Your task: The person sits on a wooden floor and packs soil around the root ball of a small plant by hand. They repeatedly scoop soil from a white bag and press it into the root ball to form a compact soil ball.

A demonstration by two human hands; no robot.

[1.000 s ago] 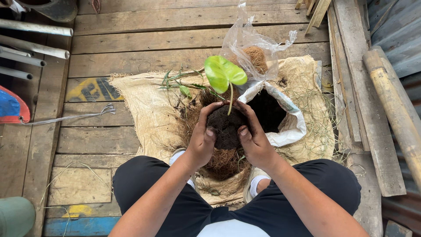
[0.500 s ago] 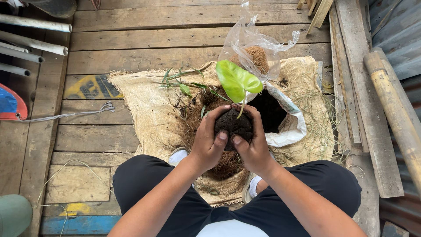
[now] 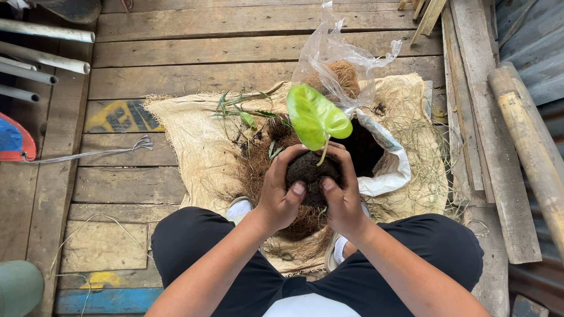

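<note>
Fingers [image 3: 294, 189] of both hands are cupped tight around the dark soil ball [image 3: 308, 170], which has come up closer since a second ago, green seedling leaf [image 3: 314, 116] now leaning over the burlap sack [image 3: 188, 135].

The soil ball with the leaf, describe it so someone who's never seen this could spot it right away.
On the plank floor lies a burlap sheet. Over its middle, the left hand and right hand cup a dark soil ball. One broad, bright green leaf stands up from it on a thin stem, unlike the loose brown fibre and open soil bag beside it.
</note>
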